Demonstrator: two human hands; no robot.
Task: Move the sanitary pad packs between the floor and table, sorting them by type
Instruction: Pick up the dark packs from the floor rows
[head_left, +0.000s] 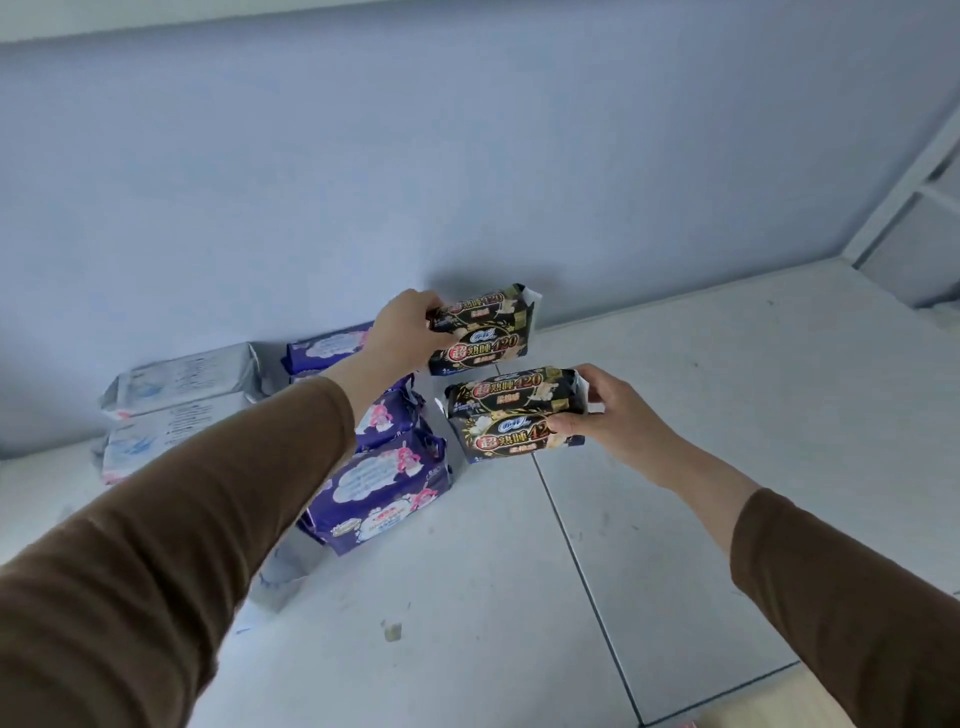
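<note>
Floor (675, 415), pale tile, against a blue wall (467, 156). Left hand (402, 327): fingers curled round the left end of 2 black packs (480, 332), held together near the wall; whether they touch the floor cannot be told. Right hand (610, 410): fingers and thumb clamped on the right end of 2 more black packs (511, 413), just in front of the first pair. Left of these, purple packs (379, 483) in a row running out from the wall. Further left, 2 white packs (176, 405), stacked by the wall. Both arms in brown sleeves (182, 545).
</note>
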